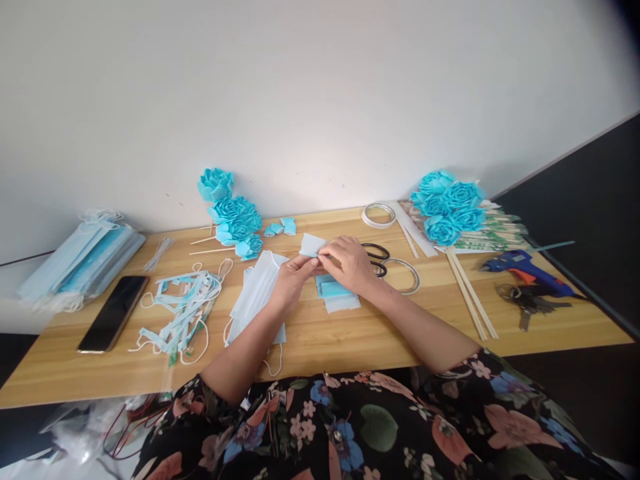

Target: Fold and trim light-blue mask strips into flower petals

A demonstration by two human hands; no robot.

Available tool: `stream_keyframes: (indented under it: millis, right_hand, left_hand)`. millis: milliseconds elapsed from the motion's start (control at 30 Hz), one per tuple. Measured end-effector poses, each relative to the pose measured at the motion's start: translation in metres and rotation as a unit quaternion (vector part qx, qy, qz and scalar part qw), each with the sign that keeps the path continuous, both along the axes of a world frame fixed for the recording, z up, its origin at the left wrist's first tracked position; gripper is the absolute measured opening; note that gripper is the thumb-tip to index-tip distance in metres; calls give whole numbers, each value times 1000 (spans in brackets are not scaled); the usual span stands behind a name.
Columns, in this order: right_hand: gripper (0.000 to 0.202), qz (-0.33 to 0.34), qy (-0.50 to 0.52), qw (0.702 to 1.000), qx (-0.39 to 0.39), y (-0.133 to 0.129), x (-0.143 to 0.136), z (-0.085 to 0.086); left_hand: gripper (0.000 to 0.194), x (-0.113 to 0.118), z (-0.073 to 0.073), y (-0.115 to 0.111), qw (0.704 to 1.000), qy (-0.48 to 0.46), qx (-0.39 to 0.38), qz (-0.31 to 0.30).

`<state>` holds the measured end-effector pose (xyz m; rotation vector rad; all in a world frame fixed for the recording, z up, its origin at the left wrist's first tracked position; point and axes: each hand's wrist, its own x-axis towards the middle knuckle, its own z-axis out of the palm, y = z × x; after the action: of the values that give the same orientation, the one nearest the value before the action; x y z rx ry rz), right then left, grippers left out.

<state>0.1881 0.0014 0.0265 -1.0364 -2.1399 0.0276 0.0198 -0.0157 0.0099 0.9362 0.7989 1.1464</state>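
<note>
Near the middle of the table, my left hand [295, 277] and my right hand [347, 261] meet, fingers pinched on a small white and blue piece of mask fabric [313, 244]. Beneath my right hand lie cut blue and white mask pieces [339, 295]. Whole face masks [254, 300] lie by my left hand and forearm. Scissors with black handles [377, 252] are just beyond my right hand, their blades hidden. A roll of tape [417, 280] lies beside them. Several small folded blue pieces [280, 227] sit behind my hands.
Blue fabric flowers stand at back left [235, 220] and back right [445, 203]. On the left are a mask stack [83, 257], a phone [114, 313] and cut strips [187, 300]. On the right are sticks [470, 293], a glue gun [530, 270] and keys [533, 303].
</note>
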Motion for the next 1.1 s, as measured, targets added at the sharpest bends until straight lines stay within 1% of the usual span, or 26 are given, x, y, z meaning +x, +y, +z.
stream_keyframes:
  millis: [200, 300, 400, 467, 533, 633, 700, 767, 833, 967, 1100]
  right_hand:
    - [15, 3, 25, 1000, -7, -1, -2, -1]
    - [16, 10, 45, 999, -26, -1, -3, -1]
    - [15, -3, 122, 990, -72, -1, -1, 0]
    - [16, -12, 201, 973, -115, 1, 1, 0]
    - [30, -5, 263, 950, -168, 4, 2, -2]
    - [56, 30, 291, 923, -250, 8, 0, -10]
    - [67, 54, 292, 910, -287, 8, -2, -14]
    - [71, 70, 297, 900, -312, 6, -5, -16]
    - [69, 69, 306, 892, -325, 4, -8, -15]
    - [54, 56, 319, 891, -318, 0, -9, -9]
    - [52, 53, 307, 897, -314, -1, -8, -7]
  left_hand:
    - [32, 2, 6, -2, 1000, -10, -18, 10]
    - [31, 2, 8, -2, 999, -21, -33, 16]
    - [30, 0, 8, -1, 998, -37, -44, 31]
    - [30, -1, 7, 1, 997, -48, -48, 48]
    - [28, -2, 8, 2, 995, -62, -49, 61]
    - [24, -2, 9, 2, 993, -87, -45, 64]
    - [22, -1, 10, 2, 993, -100, -35, 59]
    - [22, 0, 11, 2, 993, -104, -32, 52]
    - [22, 2, 11, 1, 993, -103, -40, 42]
    - [21, 2, 9, 0, 992, -108, -59, 33]
    - [22, -1, 7, 3, 991, -110, -60, 44]
